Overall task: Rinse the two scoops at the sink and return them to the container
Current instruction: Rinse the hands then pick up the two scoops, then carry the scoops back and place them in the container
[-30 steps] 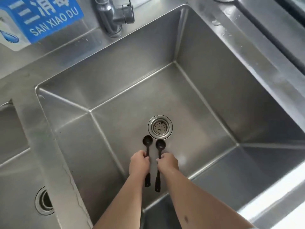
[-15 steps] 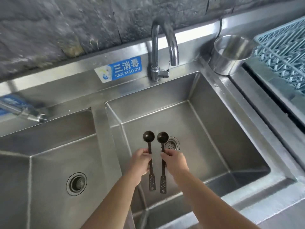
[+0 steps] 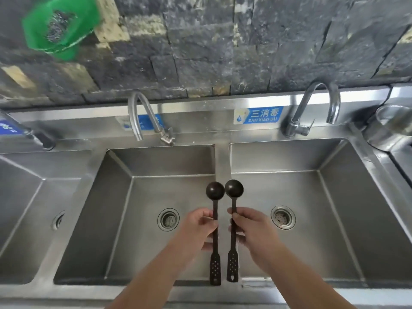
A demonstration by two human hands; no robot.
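Note:
Two dark long-handled scoops stand side by side, bowls up, over the divider between the middle basin [image 3: 138, 219] and the right basin [image 3: 334, 208]. My left hand [image 3: 198, 233] is closed on the handle of the left scoop [image 3: 215, 197]. My right hand [image 3: 252, 228] is closed on the handle of the right scoop [image 3: 233, 195]. Both perforated handle ends hang below my hands near the sink's front rim. A round steel container [image 3: 390, 128] stands on the counter at the far right, partly cut off by the frame edge.
A curved tap [image 3: 316, 108] rises behind the right basin and another tap [image 3: 147, 121] behind the middle basin. A third basin [image 3: 20, 208] lies at the left. A green mesh bag [image 3: 60, 25] hangs on the stone wall at the upper left.
The view has pulled back and shifted left, so three basins and the wall now show. Both hands have lifted the scoops out of the right basin to above the divider.

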